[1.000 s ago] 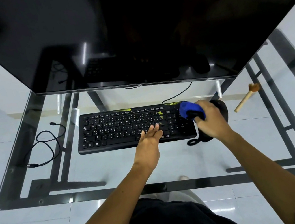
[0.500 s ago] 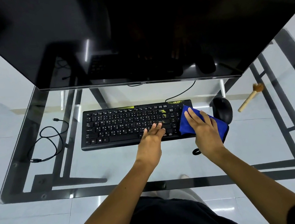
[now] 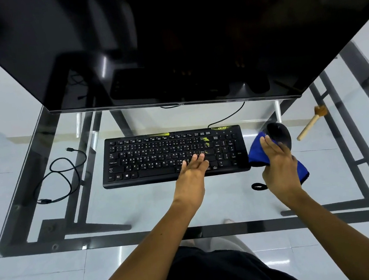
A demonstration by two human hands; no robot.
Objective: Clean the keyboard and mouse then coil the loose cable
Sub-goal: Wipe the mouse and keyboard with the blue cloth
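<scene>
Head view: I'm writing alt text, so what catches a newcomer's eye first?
The big dark monitor screen fills the top. Below it, on the glass desk, the left hand rests on a black keyboard, and the right hand presses a bright blue cloth beside a black mouse.

**Head view: left hand on keyboard, right hand on cloth by mouse**

Landmark is the black full-size keyboard (image 3: pixel 172 155) with yellow smears, flat on the glass-top desk (image 3: pixel 141 207). Left hand (image 3: pixel 193 174) lies open, fingers spread on the keys near its front right. Right hand (image 3: pixel 278 164) is just right of the keyboard, flat on a blue microfibre cloth (image 3: pixel 255 156); fingertips reach the black oval mouse (image 3: pixel 277 136), which the cloth touches. Small black loop (image 3: pixel 258 186) sits on the glass front-right of the keyboard. Loose black cable (image 3: pixel 65 178) lies uncoiled well left of it. Wooden-handled brush (image 3: pixel 312 125) lies far right. Large dark monitor (image 3: pixel 164 36) overhangs behind.
</scene>
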